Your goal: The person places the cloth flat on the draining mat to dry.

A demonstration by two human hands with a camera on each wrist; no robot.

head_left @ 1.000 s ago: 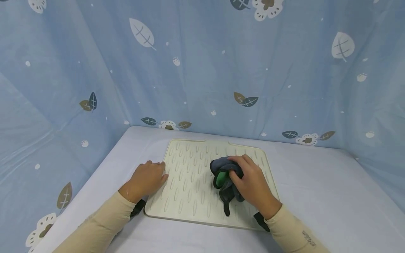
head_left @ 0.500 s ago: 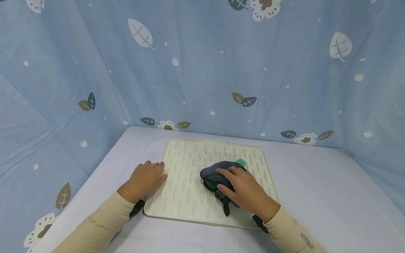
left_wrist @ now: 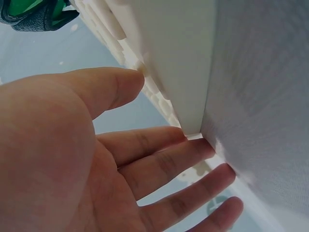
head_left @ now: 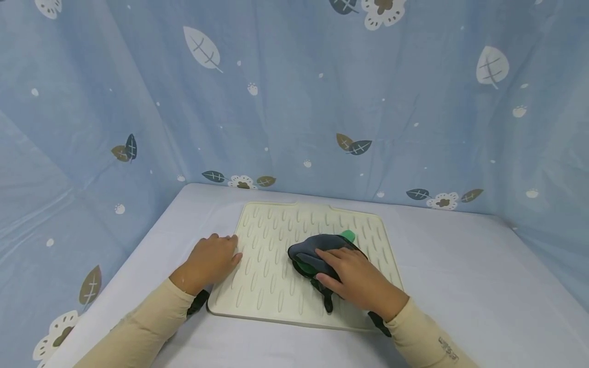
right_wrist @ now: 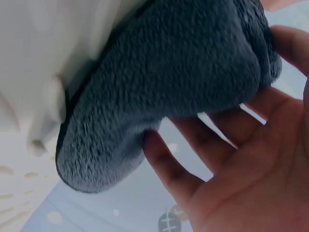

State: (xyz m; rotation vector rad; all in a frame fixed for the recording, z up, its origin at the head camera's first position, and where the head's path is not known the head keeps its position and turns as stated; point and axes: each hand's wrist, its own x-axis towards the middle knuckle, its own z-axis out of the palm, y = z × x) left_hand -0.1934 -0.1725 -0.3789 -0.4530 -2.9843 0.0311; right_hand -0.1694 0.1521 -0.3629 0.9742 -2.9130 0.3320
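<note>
A cream drying mat (head_left: 257, 266) with raised oval ridges lies on the white-covered table. On its right half sits a bunched blue-grey fleecy cloth (head_left: 309, 248), showing green patches and a dark loop (head_left: 328, 303). My right hand (head_left: 361, 281) holds the cloth from above, thumb on the near side and fingers over the top. The right wrist view shows some fingertips hidden behind the fabric (right_wrist: 159, 67). My left hand (head_left: 213, 260) rests at the mat's left edge; in the left wrist view its fingers (left_wrist: 169, 164) are extended, tips right at the mat's border.
A blue curtain (head_left: 276, 102) printed with leaves and flowers hangs behind and to the left. White tablecloth (head_left: 451, 266) surrounds the mat. A dark strap (head_left: 380, 323) shows under the right wrist, and another dark piece (head_left: 199, 302) by the left.
The cloth has spread lower over the mat and slightly left, with a green corner showing beyond my right hand. That hand has come down with it. My left hand stays in place.
</note>
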